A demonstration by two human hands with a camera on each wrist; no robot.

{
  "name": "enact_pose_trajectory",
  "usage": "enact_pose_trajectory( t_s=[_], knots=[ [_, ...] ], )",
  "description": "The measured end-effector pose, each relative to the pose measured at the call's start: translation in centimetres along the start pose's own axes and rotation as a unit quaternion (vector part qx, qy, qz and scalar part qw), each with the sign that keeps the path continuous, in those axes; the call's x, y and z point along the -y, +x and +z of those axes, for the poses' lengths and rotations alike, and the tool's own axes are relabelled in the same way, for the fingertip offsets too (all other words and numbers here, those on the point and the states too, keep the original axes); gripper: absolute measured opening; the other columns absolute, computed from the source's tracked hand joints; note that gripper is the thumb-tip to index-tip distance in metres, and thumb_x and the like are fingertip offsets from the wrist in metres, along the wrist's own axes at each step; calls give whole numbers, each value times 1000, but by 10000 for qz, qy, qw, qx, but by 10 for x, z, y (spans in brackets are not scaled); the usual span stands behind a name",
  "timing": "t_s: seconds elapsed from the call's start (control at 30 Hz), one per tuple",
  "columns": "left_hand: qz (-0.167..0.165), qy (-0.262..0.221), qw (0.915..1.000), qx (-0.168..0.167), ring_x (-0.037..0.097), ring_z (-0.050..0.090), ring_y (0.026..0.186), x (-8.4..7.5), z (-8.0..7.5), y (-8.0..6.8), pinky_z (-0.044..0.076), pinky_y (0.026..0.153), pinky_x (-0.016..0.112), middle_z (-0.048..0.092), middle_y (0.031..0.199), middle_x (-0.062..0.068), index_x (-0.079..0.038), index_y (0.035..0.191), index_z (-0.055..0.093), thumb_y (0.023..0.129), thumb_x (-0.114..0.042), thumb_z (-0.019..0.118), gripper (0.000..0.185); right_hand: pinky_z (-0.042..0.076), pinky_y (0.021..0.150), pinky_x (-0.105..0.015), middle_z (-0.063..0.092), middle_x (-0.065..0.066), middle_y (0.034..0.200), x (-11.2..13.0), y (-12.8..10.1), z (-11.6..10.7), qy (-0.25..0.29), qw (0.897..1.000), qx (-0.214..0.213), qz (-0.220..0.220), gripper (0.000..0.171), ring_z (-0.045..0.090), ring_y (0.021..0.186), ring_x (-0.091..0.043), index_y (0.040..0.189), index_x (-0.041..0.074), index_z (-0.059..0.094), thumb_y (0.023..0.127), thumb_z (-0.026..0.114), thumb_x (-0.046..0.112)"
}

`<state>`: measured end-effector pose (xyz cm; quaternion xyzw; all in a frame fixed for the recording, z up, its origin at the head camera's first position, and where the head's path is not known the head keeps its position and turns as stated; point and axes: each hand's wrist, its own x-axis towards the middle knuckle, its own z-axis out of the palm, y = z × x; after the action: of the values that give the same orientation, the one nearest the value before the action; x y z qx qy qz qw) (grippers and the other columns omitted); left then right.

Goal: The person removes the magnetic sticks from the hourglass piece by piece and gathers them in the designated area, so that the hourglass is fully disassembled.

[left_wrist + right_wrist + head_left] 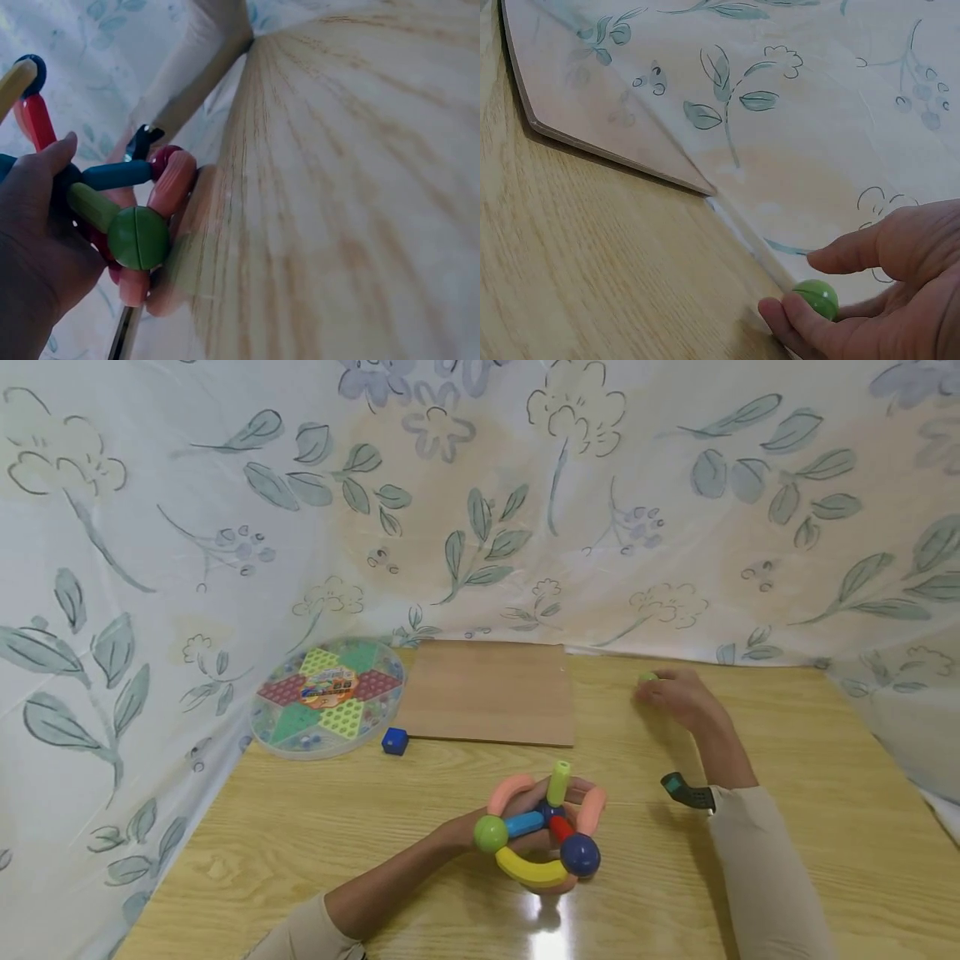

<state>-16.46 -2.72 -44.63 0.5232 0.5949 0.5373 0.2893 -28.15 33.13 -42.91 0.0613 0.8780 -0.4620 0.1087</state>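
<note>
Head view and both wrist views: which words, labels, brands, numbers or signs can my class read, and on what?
No text can be read.
Colourful label at the middle of the round game board: its lettering is too small and blurred.
Dark wrist device: any marking is too small to read.
Stick-and-ball model and loose green ball: no lettering visible.

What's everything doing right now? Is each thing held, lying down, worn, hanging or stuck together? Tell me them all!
Left grip: holds the toy
Right grip: holds the small green ball
Toy: joined together, light green rod bare at its upper end
Small green ball: held
Blue cube: resting on the table
Brown board: lying flat
Round game board: lying flat
Black wrist gadget: worn
Flowery cloth: hanging
</note>
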Motion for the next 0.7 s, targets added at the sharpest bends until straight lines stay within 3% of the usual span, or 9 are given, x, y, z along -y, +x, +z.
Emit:
enact_pose_trajectory(
  t_s=[0.13, 0.27, 0.43, 0.53, 0.63, 0.7],
  knots=[
    [-8, -61, 10000, 5, 33, 53, 142, 0, -1, -2, 43, 120, 30, 33, 163, 30, 0, 162, 17, 111, -34, 46, 68, 23, 127, -66, 16, -38, 167, 3, -2, -3, -428, 9989, -113, 153, 85, 21, 156, -53, 160, -14, 13, 108, 53, 39],
    [-70, 96, 9999, -44, 32, 55, 140, -1, -2, -5, 43, 120, 30, 36, 161, 30, 1, 161, 19, 111, -34, 46, 66, 23, 126, -67, 16, -38, 168, 11, -9, -6, -176, 9997, -1, 176, 87, 23, 156, -52, 162, -11, -2, 110, 45, 41],
    [-101, 31, 9999, -44, 31, 56, 139, -6, -3, -10, 45, 118, 31, 41, 157, 32, 1, 161, 19, 111, -28, 46, 63, 26, 125, -67, 11, -35, 170, 23, -21, -8, 38, 10000, -15, 12, 85, 26, 155, -51, 165, -4, 1, 109, 47, 41],
    [-73, 261, 9996, -57, 25, 56, 140, -9, -4, -10, 46, 118, 31, 41, 157, 30, -1, 160, 21, 104, -20, 58, 71, 29, 125, -64, 13, -35, 170, 26, -25, -10, 221, 9995, 10, -239, 79, 28, 154, -50, 165, -5, 4, 110, 47, 32],
    [-65, 285, 9996, -44, 24, 56, 139, -9, -4, -8, 46, 118, 30, 40, 158, 29, -1, 160, 22, 102, -17, 58, 70, 29, 126, -62, 13, -35, 170, 24, -26, -12, 462, 9984, 71, -308, 75, 28, 155, -49, 164, -6, 4, 111, 46, 27],
    [-74, 101, 9999, -23, 27, 55, 141, -9, -3, -5, 45, 118, 30, 37, 160, 30, 0, 160, 21, 105, -18, 55, 67, 29, 125, -64, 15, -35, 169, 21, -24, -11, 293, 9993, 63, -214, 74, 28, 154, -49, 165, -5, 7, 111, 45, 30]
  ],
)
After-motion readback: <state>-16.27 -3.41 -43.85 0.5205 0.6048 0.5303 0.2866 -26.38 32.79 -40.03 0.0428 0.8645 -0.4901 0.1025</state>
